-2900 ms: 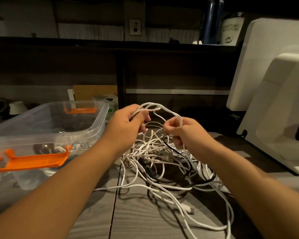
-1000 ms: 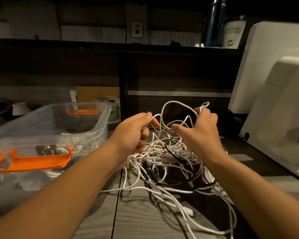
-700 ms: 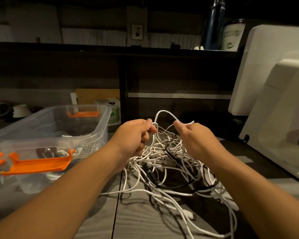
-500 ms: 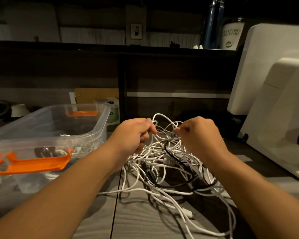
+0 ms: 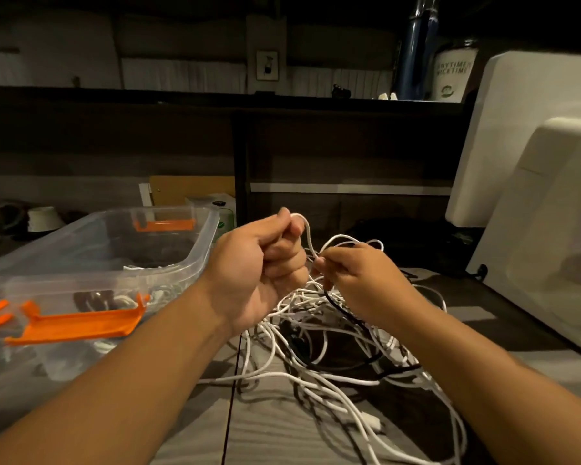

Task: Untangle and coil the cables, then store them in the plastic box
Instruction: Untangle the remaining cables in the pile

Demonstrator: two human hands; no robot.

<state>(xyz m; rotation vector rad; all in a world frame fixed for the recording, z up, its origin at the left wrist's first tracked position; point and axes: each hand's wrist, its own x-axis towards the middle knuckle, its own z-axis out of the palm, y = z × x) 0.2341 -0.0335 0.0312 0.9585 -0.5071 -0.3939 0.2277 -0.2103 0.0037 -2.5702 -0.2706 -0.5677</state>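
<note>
Left hand (image 5: 259, 270) grips white cable (image 5: 308, 234); right hand (image 5: 359, 280) seemingly pinches it.

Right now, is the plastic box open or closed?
Open. The plastic box has no lid on top; its rim is bare.

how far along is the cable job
Early. Done: some cables already lie in the plastic box. In hand: left hand and right hand each pinch a white cable loop raised above the tangle. Left: that whole tangle on the table needs separating, coiling, storing.
</note>
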